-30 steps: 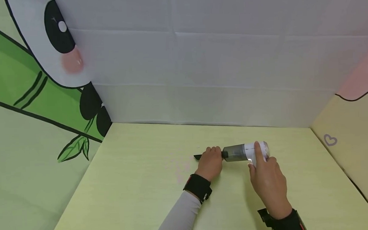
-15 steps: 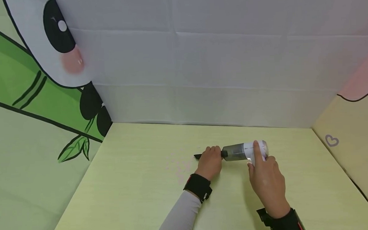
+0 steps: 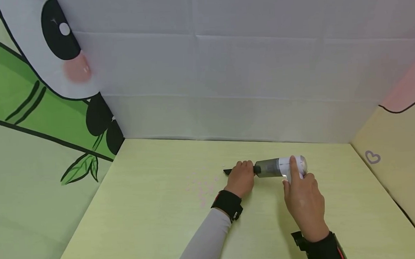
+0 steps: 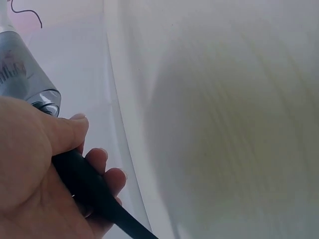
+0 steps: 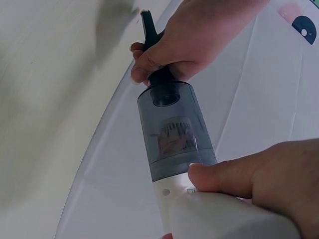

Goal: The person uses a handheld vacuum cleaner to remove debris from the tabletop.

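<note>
A handheld vacuum cleaner [image 3: 268, 168] is held sideways above the pale yellow tabletop, its see-through grey dust cup [image 5: 174, 117] joined to a white body [image 5: 219, 211]. Pinkish bits and a slatted filter show inside the cup. My left hand [image 3: 241, 178] grips the black nozzle [image 4: 87, 184], thumb and fingers wrapped around it just ahead of the cup. My right hand [image 3: 304, 202] holds the white handle, with the index finger laid along the body in the head view. Small pink scraps [image 3: 202, 187] lie scattered on the table, left of the nozzle tip.
The table [image 3: 145, 223] is bounded by a white back wall [image 3: 227, 117], a left wall printed with a cartoon, and a cream right wall [image 3: 393, 157] bearing a small heart. Black bands [image 3: 227, 205] wrap both wrists.
Over the last half second both hands and the vacuum shift slightly right and away from me, drawing the nozzle tip farther from the pink scraps. The grips look the same.
</note>
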`<state>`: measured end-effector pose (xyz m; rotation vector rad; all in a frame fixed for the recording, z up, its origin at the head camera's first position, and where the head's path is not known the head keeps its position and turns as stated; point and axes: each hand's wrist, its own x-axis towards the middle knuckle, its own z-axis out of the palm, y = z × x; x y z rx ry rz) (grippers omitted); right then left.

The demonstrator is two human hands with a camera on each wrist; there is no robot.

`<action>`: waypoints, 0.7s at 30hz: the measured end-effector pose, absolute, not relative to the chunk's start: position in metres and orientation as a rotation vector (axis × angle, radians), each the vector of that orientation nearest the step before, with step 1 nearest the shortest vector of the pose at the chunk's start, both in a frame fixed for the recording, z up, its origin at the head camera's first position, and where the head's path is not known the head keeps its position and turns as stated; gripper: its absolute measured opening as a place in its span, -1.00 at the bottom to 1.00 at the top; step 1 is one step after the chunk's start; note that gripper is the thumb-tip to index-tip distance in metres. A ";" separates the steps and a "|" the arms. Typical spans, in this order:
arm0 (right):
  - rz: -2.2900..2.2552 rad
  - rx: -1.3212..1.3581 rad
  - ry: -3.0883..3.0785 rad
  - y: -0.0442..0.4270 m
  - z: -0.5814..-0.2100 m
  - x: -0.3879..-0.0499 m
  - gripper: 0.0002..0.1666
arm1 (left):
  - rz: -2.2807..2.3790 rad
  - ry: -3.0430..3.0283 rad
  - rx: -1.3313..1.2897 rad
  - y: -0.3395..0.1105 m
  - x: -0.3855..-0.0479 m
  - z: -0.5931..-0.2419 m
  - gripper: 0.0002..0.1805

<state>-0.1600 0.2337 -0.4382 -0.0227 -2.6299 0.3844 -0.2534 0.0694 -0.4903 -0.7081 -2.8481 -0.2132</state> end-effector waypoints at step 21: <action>0.405 0.021 -2.608 0.249 -0.452 -0.200 -0.12 | -0.138 -2.884 -0.673 0.085 -0.294 -0.504 -0.74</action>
